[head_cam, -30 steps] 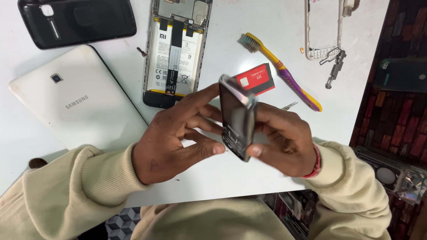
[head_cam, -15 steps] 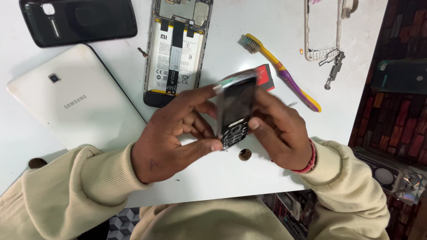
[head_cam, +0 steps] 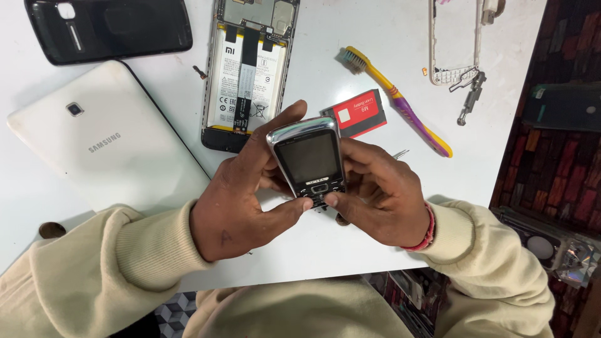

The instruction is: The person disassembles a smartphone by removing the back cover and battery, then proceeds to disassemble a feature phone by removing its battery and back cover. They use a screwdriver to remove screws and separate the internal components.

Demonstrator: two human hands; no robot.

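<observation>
I hold a small silver keypad phone (head_cam: 308, 159) with a dark screen, face up, above the white table (head_cam: 350, 50). My left hand (head_cam: 241, 200) grips its left side, with the thumb near the bottom keys. My right hand (head_cam: 379, 191) grips its right side and lower edge. Just behind the phone lies a red and black battery (head_cam: 358, 114). A coin-like brown disc (head_cam: 342, 220) shows under my right hand.
An opened smartphone with its battery exposed (head_cam: 247, 72), a white tablet face down (head_cam: 103, 141), a black back cover (head_cam: 106, 28), a yellow and purple toothbrush (head_cam: 400, 103), a white phone frame (head_cam: 456, 40) and a small metal tool (head_cam: 469, 100) lie on the table.
The phone has been turned from edge-on to screen up in both hands. The red battery is less covered now.
</observation>
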